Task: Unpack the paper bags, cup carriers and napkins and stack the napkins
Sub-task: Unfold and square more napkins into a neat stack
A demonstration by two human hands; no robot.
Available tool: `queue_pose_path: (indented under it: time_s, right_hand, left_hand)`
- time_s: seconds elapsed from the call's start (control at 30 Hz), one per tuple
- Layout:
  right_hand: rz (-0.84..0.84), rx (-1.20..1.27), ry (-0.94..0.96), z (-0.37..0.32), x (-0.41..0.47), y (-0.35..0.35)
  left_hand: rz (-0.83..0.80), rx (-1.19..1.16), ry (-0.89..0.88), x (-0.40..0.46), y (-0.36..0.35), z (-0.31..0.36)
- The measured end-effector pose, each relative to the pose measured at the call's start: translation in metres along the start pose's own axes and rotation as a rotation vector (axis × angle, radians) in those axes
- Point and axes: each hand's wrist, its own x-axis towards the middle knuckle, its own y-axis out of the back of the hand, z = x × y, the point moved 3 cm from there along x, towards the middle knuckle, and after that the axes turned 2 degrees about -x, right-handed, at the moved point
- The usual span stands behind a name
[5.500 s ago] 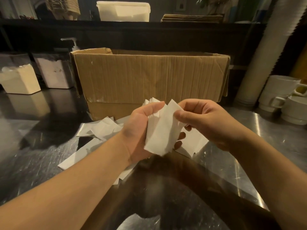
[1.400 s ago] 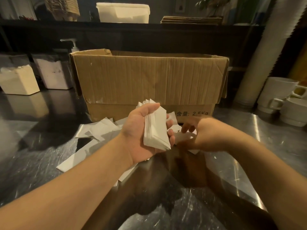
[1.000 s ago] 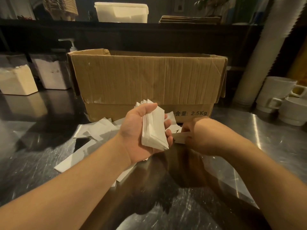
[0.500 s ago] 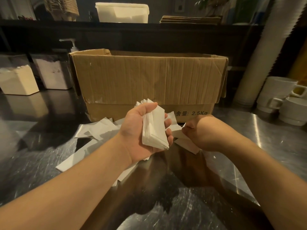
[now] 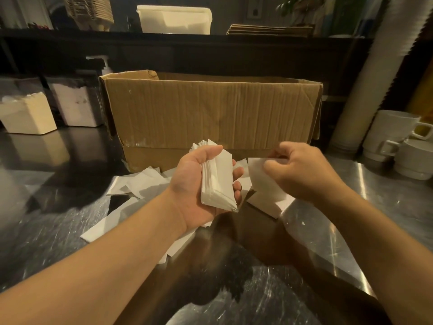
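My left hand [image 5: 192,184] grips a thick stack of white folded napkins [image 5: 219,181], held upright on edge above the steel counter. My right hand [image 5: 297,170] pinches a single white napkin [image 5: 262,181] by its top edge, lifted just right of the stack. Loose napkins [image 5: 138,184] lie scattered on the counter under and left of my hands. An open brown cardboard box [image 5: 210,111] stands right behind them; its inside is hidden.
Steel counter [image 5: 46,219] all around. Two pale tubs [image 5: 28,113] stand at the left, white mugs [image 5: 393,134] and a tall cup stack [image 5: 375,66] at the right. On the dark back shelf sit a white lidded bin [image 5: 174,19] and flat brown paper bags [image 5: 269,30].
My right hand reached down to the counter, pinched one loose napkin and has lifted it up beside the stack. My left hand has kept the stack nearly still.
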Motion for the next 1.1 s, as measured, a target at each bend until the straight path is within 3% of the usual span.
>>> queue_pose_path:
  time_s: [0.07, 0.2, 0.27, 0.53, 0.9, 1.1]
  right_hand:
    - [-0.021, 0.212, 0.009, -0.004, 0.0, 0.006]
    - [-0.383, 0.604, 0.044, -0.013, -0.006, 0.006]
    - [-0.461, 0.676, 0.1, -0.015, -0.008, 0.003]
    - [-0.317, 0.648, 0.053, -0.017, -0.011, -0.005]
    - [-0.12, 0.515, 0.002, -0.019, -0.013, -0.011]
    - [0.016, 0.394, -0.065, -0.019, -0.011, -0.015]
  left_hand:
    - [0.004, -0.005, -0.021, 0.001, 0.001, 0.001]
    - [-0.02, 0.037, -0.017, 0.002, 0.0, 0.002]
    - [-0.065, 0.1, -0.006, -0.001, -0.004, 0.001]
    - [-0.196, 0.262, -0.071, -0.006, -0.011, -0.001]
    - [-0.289, 0.189, -0.021, -0.009, -0.014, -0.004]
    - [-0.193, 0.147, -0.093, -0.004, -0.007, -0.004]
